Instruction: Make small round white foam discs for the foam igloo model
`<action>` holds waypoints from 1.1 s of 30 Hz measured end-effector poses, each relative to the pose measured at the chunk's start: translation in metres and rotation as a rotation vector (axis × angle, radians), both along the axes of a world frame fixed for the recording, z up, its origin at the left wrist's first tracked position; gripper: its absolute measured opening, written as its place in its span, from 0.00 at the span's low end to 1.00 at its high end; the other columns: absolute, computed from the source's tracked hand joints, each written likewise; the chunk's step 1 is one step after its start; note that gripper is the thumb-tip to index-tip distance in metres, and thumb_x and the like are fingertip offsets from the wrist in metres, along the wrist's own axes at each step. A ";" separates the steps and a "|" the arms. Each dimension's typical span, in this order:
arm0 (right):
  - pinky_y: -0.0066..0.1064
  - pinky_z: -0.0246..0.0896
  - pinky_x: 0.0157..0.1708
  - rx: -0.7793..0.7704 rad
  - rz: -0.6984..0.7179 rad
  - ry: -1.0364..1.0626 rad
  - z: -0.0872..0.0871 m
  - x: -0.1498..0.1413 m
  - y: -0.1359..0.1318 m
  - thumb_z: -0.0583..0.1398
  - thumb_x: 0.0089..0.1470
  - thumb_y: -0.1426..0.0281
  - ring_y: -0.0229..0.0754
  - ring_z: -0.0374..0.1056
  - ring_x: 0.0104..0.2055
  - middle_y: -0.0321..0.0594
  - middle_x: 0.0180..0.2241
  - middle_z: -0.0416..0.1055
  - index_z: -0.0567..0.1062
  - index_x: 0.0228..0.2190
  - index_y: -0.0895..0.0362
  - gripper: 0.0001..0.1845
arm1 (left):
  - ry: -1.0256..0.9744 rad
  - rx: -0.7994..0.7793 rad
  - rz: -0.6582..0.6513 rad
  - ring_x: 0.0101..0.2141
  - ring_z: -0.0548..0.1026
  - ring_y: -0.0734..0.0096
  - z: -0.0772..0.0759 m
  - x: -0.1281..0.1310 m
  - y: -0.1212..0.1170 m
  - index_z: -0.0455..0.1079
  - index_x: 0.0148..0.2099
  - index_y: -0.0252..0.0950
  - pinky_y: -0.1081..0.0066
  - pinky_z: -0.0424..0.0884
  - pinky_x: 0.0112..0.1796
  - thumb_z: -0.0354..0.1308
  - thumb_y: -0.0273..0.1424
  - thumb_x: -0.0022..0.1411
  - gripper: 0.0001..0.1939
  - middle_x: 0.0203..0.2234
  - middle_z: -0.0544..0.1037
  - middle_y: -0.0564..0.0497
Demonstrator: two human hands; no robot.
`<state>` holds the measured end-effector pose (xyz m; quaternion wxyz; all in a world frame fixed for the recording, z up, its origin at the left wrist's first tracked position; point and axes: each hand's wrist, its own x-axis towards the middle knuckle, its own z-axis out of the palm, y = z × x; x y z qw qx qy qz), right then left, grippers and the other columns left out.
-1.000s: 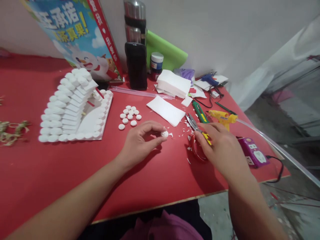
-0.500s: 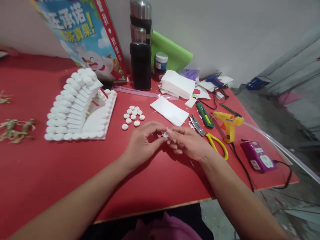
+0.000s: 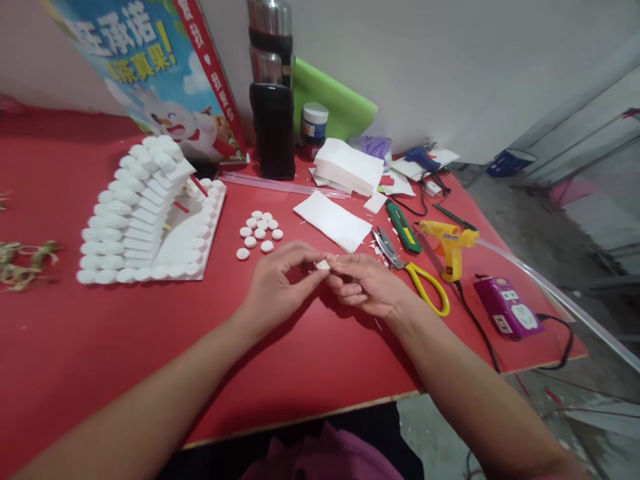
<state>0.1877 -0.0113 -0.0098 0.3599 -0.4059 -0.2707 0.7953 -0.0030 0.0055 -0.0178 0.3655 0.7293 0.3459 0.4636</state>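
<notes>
Mounted on the head, looking forward and steeply down over the surface (image 3: pixel 280 353) from its near edge, close above both forearms; wall beyond.

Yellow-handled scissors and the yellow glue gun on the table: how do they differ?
The scissors have bare metal blades, while the glue gun has a pistol-shaped body. The glue gun trails a black cord; the scissors have none. The scissors sit nearer the white scraps than the glue gun does. Both have yellow grips and lie on the red table.
</notes>
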 end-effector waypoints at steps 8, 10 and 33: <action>0.18 0.33 0.13 -0.011 -0.013 -0.026 0.005 0.002 0.001 0.72 0.52 0.53 0.24 0.43 0.16 0.31 0.21 0.68 0.75 0.30 0.59 0.22 | -0.015 -0.151 0.012 0.39 0.82 0.64 0.000 -0.005 0.000 0.78 0.52 0.36 0.64 0.79 0.44 0.70 0.33 0.62 0.16 0.41 0.85 0.45; 0.18 0.33 0.14 -0.006 -0.010 -0.033 0.005 0.002 0.001 0.74 0.49 0.57 0.24 0.41 0.16 0.30 0.20 0.67 0.73 0.28 0.59 0.22 | 0.010 -0.135 -0.012 0.42 0.83 0.62 -0.003 -0.005 -0.001 0.77 0.56 0.36 0.62 0.79 0.47 0.69 0.32 0.62 0.19 0.44 0.85 0.43; 0.22 0.34 0.14 0.064 -0.085 -0.108 0.001 -0.008 -0.001 0.73 0.49 0.49 0.25 0.44 0.16 0.31 0.21 0.68 0.79 0.34 0.60 0.27 | 0.111 0.008 0.125 0.38 0.79 0.65 0.014 -0.020 0.015 0.81 0.47 0.38 0.66 0.77 0.42 0.64 0.31 0.66 0.08 0.42 0.83 0.46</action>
